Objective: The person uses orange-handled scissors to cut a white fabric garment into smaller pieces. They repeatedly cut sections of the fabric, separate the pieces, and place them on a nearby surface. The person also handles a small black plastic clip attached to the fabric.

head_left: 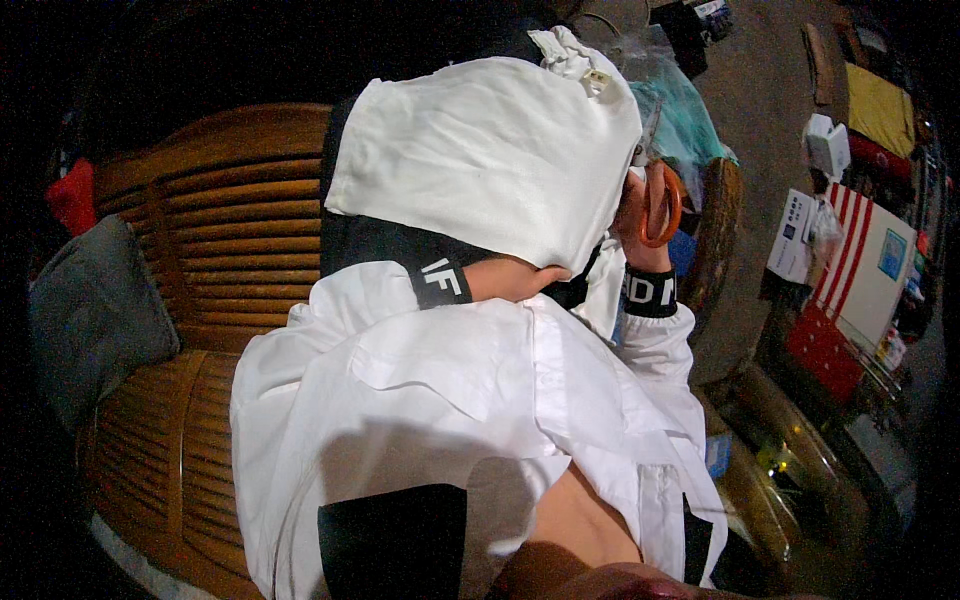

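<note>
A loose white shirt of smooth, softly creased fabric covers the person's chest and arms, just on the near side of the white cloth, and its sleeves end in stretchy black cuffs with pale lettering. The left hand lies at the near edge of the white cloth, its thumb side showing; most of its fingers are hidden, so I cannot tell whether they are spread or pinching. The white cloth itself is spread across dark trousers on the lap, matte and finely wrinkled, with a fairly straight left edge and a bunched, twisted far right corner where a small pale tag shows. At the right edge of the white cloth, the right hand has its fingers curled round the scissors, whose smooth, rounded orange handle forms a loop.

To the left of the white cloth stands a glossy brown wooden seat with rounded parallel slats, and further left and nearer, a soft grey cushion with a fuzzy surface. Beyond the right edge of the white cloth are a crumpled, thin teal plastic bag and a curved wooden armrest. Farther right of the white cloth, past the dull grey floor, sit a boxy white carton, a flat panel with red and white stripes, and a folded yellow cloth.
</note>
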Action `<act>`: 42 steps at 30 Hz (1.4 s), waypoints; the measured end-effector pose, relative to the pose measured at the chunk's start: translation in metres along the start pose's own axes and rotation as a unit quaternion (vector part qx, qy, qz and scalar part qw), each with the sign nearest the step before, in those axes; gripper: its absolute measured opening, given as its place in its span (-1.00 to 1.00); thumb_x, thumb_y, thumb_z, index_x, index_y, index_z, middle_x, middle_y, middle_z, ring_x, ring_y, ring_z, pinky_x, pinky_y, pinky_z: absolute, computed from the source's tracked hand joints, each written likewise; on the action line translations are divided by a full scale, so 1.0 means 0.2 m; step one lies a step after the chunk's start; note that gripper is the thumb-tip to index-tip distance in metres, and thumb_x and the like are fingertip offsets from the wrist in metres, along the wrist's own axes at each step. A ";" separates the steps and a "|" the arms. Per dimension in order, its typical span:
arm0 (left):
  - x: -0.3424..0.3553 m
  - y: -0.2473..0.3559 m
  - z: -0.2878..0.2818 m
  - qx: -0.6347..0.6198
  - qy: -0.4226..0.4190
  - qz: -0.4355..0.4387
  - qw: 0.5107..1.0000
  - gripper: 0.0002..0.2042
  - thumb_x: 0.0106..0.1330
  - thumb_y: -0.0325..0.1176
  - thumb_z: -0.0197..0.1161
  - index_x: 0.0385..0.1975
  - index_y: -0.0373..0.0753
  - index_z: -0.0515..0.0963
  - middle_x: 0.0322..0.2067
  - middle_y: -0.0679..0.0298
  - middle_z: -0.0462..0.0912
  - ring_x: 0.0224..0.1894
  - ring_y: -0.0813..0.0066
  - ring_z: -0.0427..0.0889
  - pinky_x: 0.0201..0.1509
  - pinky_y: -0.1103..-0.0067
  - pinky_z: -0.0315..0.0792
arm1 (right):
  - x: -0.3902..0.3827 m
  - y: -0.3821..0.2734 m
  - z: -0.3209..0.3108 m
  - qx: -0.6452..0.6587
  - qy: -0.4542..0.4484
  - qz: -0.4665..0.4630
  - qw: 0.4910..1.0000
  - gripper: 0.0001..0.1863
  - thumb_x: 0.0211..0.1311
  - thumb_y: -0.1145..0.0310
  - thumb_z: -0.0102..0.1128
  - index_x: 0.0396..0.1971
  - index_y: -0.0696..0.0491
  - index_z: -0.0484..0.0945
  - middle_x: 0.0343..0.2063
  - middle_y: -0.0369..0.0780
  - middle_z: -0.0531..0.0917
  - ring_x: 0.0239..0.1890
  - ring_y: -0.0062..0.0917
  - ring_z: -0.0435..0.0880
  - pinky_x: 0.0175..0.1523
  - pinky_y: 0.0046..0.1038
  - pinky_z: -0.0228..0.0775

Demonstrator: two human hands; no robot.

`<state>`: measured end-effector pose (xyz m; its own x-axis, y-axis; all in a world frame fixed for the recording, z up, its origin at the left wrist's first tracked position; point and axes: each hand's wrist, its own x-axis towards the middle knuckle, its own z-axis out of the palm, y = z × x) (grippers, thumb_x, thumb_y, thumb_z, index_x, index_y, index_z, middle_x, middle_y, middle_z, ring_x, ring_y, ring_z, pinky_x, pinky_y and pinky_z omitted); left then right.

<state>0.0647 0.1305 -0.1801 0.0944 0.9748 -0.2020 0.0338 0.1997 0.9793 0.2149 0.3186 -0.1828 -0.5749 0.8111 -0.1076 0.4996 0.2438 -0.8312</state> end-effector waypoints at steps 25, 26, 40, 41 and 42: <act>-0.02 -0.03 -0.01 0.017 -0.069 -0.058 0.996 -0.43 0.23 0.09 0.05 -0.08 -0.37 0.50 -0.12 -0.10 0.55 -0.05 0.01 0.51 0.06 0.44 0.34 | 0.07 -0.26 -0.01 -0.137 -0.010 0.003 0.990 -0.51 0.35 0.02 -0.10 -0.19 0.21 0.52 -0.52 -0.30 0.52 -0.47 -0.49 0.48 -0.37 -0.42 0.32; -0.03 -0.05 0.00 0.016 -0.060 -0.048 0.997 -0.44 0.22 0.09 0.06 -0.09 -0.38 0.50 -0.14 -0.11 0.56 -0.06 0.01 0.51 0.05 0.44 0.34 | 0.07 -0.25 -0.01 -0.084 -0.011 0.047 0.995 -0.51 0.35 0.01 -0.10 -0.19 0.20 0.52 -0.54 -0.31 0.52 -0.52 -0.51 0.48 -0.43 -0.44 0.31; -0.02 -0.12 0.03 0.024 -0.047 -0.057 0.997 -0.43 0.16 0.08 0.13 -0.13 -0.39 0.51 -0.15 -0.08 0.57 -0.08 0.03 0.52 0.05 0.44 0.35 | 0.07 -0.16 -0.03 0.352 -0.011 0.215 0.911 -0.45 0.29 -0.10 -0.09 -0.29 0.15 0.55 -0.65 -0.34 0.51 -0.75 -0.65 0.36 -0.67 -0.64 0.16; -0.02 -0.12 0.04 0.024 -0.040 -0.043 0.998 -0.43 0.16 0.09 0.13 -0.13 -0.39 0.51 -0.15 -0.08 0.57 -0.07 0.03 0.52 0.05 0.44 0.35 | 0.08 -0.14 -0.02 0.296 -0.006 0.184 0.937 -0.44 0.29 -0.12 -0.10 -0.29 0.15 0.55 -0.65 -0.34 0.51 -0.75 -0.66 0.36 -0.67 -0.64 0.16; -0.02 -0.12 0.04 0.025 -0.034 -0.028 0.999 -0.43 0.16 0.09 0.13 -0.13 -0.39 0.51 -0.15 -0.08 0.57 -0.07 0.03 0.52 0.05 0.44 0.34 | 0.08 -0.11 -0.02 0.195 -0.005 0.125 0.973 -0.43 0.29 -0.13 -0.11 -0.29 0.15 0.56 -0.65 -0.34 0.51 -0.75 -0.66 0.35 -0.66 -0.65 0.15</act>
<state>0.0708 0.1215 -0.2023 0.1579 0.9528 -0.2593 0.0906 0.2475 0.9646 0.1966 0.3292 -0.1635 -0.4752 0.8132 -0.3361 0.3414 -0.1816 -0.9222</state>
